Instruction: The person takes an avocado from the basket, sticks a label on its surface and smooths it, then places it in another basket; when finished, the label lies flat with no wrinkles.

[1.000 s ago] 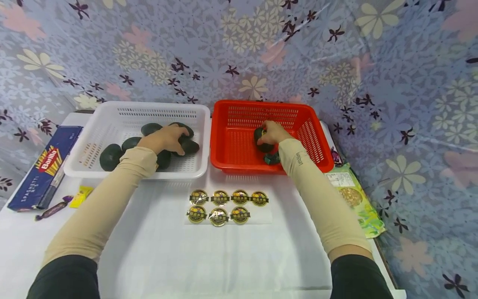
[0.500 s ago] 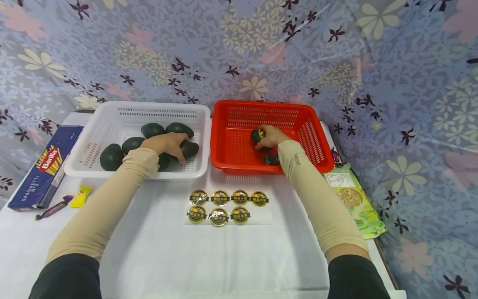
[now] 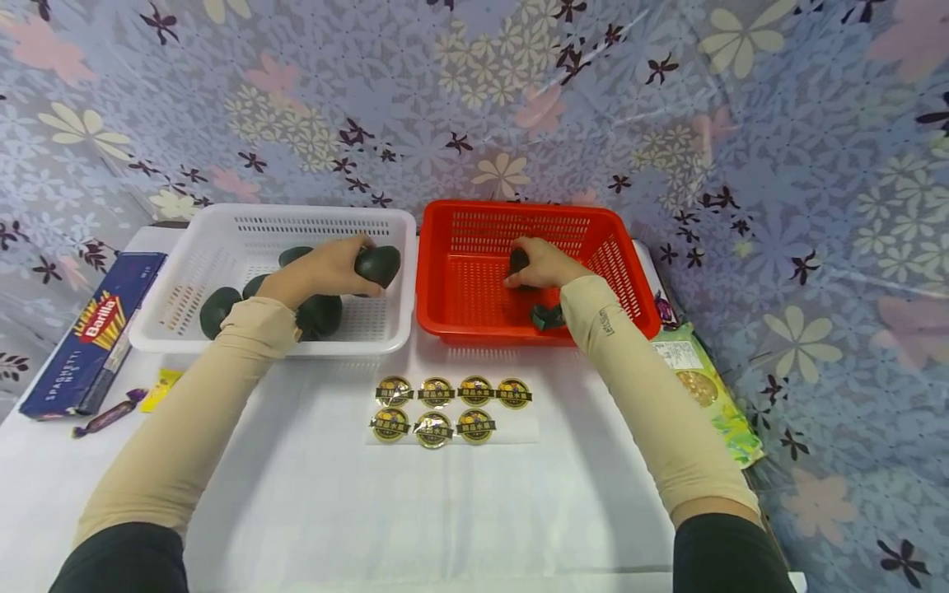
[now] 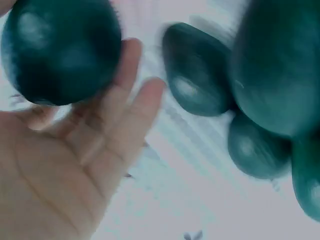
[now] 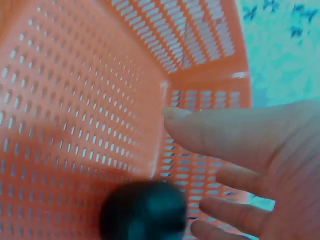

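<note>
My left hand grips a dark green avocado, raised over the right side of the white basket. In the left wrist view its fingers curl under that avocado. Several more avocados lie below, partly covered by my hand and sleeve. Inside the red basket, my right hand is beside another avocado, mostly hidden from above. The right wrist view shows the thumb and fingers spread apart from this avocado. Near my right sleeve lies a dark green item, its kind unclear.
Round gold-and-black stickers lie on a backing sheet in front of the baskets. At left are a spaghetti box, a purple-wrapped candy and a yellow packet. A green bag lies at right, beside a patterned curtain.
My left hand has taken hold of the rightmost avocado and lifted it from the white basket's floor. My right hand has let go of the stickered avocado inside the red basket.
</note>
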`<state>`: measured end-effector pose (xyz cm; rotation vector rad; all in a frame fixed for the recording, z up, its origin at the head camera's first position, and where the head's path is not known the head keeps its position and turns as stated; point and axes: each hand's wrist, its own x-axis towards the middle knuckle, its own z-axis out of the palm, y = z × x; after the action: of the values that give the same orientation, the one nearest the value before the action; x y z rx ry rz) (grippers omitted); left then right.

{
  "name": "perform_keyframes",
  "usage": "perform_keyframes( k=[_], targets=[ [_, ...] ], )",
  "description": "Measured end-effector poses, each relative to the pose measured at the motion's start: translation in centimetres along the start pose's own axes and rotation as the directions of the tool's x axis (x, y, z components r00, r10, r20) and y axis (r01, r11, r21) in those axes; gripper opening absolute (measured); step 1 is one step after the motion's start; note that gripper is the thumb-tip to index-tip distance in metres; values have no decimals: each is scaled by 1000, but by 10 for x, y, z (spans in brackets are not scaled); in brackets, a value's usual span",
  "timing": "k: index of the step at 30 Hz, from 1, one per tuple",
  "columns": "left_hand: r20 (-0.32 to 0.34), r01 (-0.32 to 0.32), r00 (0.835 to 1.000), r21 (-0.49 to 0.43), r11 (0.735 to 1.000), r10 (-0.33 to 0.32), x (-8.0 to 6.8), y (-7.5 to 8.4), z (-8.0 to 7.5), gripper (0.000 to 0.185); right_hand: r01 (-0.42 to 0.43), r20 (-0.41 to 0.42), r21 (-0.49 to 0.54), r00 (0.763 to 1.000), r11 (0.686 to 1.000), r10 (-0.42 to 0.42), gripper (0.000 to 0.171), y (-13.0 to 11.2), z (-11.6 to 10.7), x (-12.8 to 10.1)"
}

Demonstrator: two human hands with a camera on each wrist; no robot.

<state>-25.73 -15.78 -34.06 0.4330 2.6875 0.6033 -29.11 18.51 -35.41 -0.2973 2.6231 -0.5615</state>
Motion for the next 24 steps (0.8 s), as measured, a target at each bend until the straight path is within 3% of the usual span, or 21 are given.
perform_keyframes(
  k=[8,11,15,17,19,24],
  targets=[
    [-98,-81,993,-154,985,66,-39,9,3,83,159,-55,-105,985,982,-166,68,-15,6,-47],
    [-95,-69,994,-225,972,49,-52,9,10,87,253,-100,-105,960,962,-263,56,-19,17,-71],
    [-88,-26,996,-335,942,-3,-66,8,20,95,355,-164,-117,914,928,-370,28,-21,33,-101],
    [-89,-5,995,-407,913,-34,-72,7,24,99,372,-183,-130,902,919,-391,20,-23,40,-114],
    [-82,10,995,-495,869,-58,-76,7,28,103,382,-195,-150,893,912,-406,15,-24,44,-126],
    [-56,20,996,-647,762,-74,-81,10,39,105,379,-116,-111,913,919,-391,17,-20,64,-135]
  ],
)
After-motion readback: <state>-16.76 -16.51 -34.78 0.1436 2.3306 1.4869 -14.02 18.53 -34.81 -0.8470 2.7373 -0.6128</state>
